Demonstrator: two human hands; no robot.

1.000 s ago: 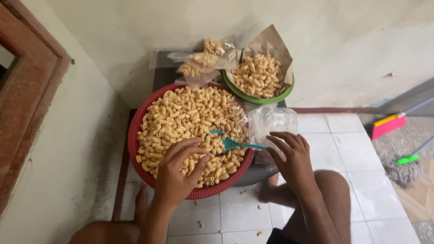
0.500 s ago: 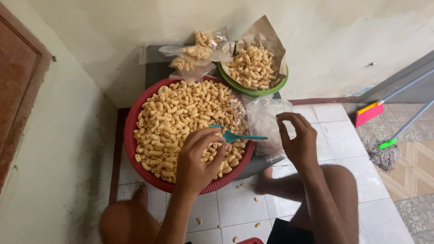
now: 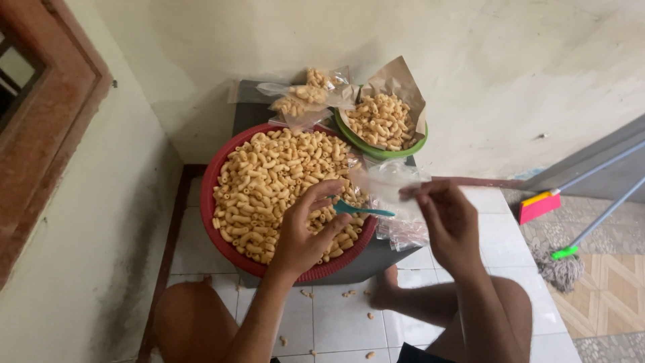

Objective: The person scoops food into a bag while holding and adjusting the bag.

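A red round basket [image 3: 216,176] full of pale curled crackers [image 3: 269,178] rests on a dark low stand. My left hand [image 3: 306,232] lies over the crackers at the basket's near edge and grips a teal plastic spoon [image 3: 363,210] that points right. To the right of the basket, my right hand [image 3: 447,218] pinches a clear plastic bag [image 3: 383,181] held up at the spoon's tip. A stack of clear bags [image 3: 406,232] lies under that hand.
A green bowl [image 3: 379,151] lined with brown paper holds more crackers behind the basket. Filled clear packets [image 3: 302,101] sit at the back by the wall. A mop [image 3: 564,259] and a broom [image 3: 541,205] lean at the right. Crumbs dot the white tile floor.
My right hand has lifted a clear bag off the stack and brought it toward the spoon. My left hand has stayed over the crackers with the spoon.
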